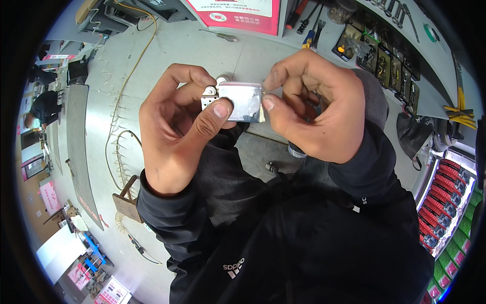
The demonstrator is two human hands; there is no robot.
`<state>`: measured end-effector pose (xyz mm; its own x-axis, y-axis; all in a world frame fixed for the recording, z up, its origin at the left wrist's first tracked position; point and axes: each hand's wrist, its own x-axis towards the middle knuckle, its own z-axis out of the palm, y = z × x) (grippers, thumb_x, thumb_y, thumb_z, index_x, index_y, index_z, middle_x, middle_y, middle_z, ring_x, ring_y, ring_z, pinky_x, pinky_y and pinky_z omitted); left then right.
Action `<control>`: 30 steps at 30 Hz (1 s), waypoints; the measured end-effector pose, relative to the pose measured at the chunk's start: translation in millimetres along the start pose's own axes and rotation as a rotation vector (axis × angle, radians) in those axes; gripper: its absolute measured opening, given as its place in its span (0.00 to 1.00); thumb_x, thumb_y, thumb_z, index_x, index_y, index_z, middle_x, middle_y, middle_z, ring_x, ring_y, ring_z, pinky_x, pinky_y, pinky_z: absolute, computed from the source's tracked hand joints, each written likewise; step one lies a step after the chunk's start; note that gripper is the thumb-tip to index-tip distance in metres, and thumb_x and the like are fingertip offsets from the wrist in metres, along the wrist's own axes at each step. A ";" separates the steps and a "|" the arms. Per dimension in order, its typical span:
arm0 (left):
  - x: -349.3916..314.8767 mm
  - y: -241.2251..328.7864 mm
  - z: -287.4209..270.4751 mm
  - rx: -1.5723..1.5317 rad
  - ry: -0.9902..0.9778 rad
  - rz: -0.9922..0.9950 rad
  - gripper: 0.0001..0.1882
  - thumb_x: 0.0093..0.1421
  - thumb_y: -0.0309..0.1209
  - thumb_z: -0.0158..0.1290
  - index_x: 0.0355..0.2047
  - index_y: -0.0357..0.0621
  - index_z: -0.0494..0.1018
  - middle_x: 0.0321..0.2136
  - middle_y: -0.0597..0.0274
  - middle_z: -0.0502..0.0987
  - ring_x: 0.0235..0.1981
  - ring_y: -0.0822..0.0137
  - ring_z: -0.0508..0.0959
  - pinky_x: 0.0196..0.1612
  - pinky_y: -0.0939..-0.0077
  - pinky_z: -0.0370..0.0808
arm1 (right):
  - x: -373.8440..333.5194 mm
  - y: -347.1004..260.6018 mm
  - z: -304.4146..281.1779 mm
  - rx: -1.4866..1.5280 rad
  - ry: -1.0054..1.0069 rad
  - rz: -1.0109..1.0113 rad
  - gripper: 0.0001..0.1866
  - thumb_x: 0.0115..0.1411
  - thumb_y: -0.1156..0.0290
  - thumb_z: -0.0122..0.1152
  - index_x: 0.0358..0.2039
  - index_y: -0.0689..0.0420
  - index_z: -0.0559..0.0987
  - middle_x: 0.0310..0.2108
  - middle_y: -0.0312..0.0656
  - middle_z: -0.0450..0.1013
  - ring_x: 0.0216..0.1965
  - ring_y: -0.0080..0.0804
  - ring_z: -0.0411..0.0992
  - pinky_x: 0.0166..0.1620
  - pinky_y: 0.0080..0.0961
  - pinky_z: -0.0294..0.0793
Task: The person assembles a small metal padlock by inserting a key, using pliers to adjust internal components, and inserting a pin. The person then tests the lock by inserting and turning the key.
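Note:
A small silver flip lighter (242, 101) lies sideways between my hands, its perforated wind guard and wheel pointing left. Its body looks whitish, with a pinkish line along the upper edge. Dark and pale yellowish bits show at its right end. My left hand (177, 121) grips the wheel end, thumb across the front and fingers curled behind. At the opposite end, the thumb and index fingertip of my right hand (324, 101) are pinched close together against the lighter. Whether a small piece is caught between them is too small to make out.
Below lies a grey floor with a screwdriver (218, 35), coiled hoses and a wooden stool (127, 200). A workbench at upper right carries parts trays (377, 61) and wrenches (400, 15). Red coiled items (443, 197) fill a display at right. Another person (45, 107) bends at far left.

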<state>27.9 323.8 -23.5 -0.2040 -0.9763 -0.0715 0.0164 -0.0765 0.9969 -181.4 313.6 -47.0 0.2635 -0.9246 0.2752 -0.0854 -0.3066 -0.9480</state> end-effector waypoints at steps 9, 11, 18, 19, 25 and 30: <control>-0.9 0.2 0.2 0.004 0.008 0.005 0.15 0.61 0.23 0.60 0.44 0.35 0.66 0.34 0.57 0.80 0.36 0.72 0.79 0.40 0.79 0.80 | 0.4 3.9 2.0 0.049 -0.009 0.049 0.05 0.55 0.80 0.65 0.31 0.62 0.77 0.13 0.29 0.64 0.16 0.10 0.60 0.21 0.15 0.57; -0.6 -0.7 -1.0 0.009 0.005 0.007 0.15 0.61 0.23 0.59 0.44 0.35 0.66 0.34 0.57 0.80 0.36 0.73 0.79 0.40 0.79 0.80 | 0.4 1.7 1.3 0.025 -0.005 0.036 0.06 0.54 0.80 0.65 0.31 0.62 0.77 0.13 0.29 0.62 0.16 0.10 0.60 0.21 0.15 0.57; -1.1 0.6 -1.7 0.042 -0.004 -0.002 0.15 0.62 0.23 0.57 0.46 0.35 0.65 0.34 0.54 0.80 0.35 0.71 0.80 0.41 0.80 0.77 | 0.8 7.1 2.0 -0.060 0.013 -0.126 0.08 0.52 0.82 0.65 0.32 0.61 0.77 0.12 0.28 0.59 0.16 0.11 0.58 0.21 0.15 0.57; -1.0 -0.1 -2.5 0.025 -0.010 0.007 0.15 0.62 0.23 0.58 0.45 0.35 0.66 0.34 0.56 0.80 0.35 0.72 0.79 0.40 0.80 0.78 | 0.5 7.5 1.5 -0.078 0.004 -0.154 0.08 0.51 0.83 0.65 0.32 0.61 0.77 0.12 0.28 0.59 0.16 0.11 0.59 0.21 0.15 0.58; -0.9 -0.4 -1.5 -0.002 0.000 0.008 0.15 0.61 0.23 0.59 0.44 0.35 0.66 0.34 0.56 0.80 0.35 0.73 0.79 0.39 0.79 0.79 | 1.4 4.4 3.4 0.080 0.044 -0.032 0.05 0.54 0.79 0.64 0.30 0.61 0.77 0.14 0.30 0.66 0.16 0.11 0.62 0.21 0.15 0.58; -1.6 0.4 -1.2 0.006 0.004 0.009 0.15 0.61 0.23 0.60 0.44 0.35 0.66 0.34 0.56 0.80 0.35 0.73 0.79 0.39 0.79 0.79 | 0.3 4.3 4.3 0.028 0.009 0.024 0.05 0.55 0.77 0.65 0.29 0.61 0.76 0.14 0.32 0.68 0.16 0.11 0.63 0.20 0.15 0.58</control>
<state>29.4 325.1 -23.0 -0.1997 -0.9779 -0.0624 0.0126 -0.0663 0.9977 -177.5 313.0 -51.7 0.2534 -0.9336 0.2534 -0.0650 -0.2778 -0.9584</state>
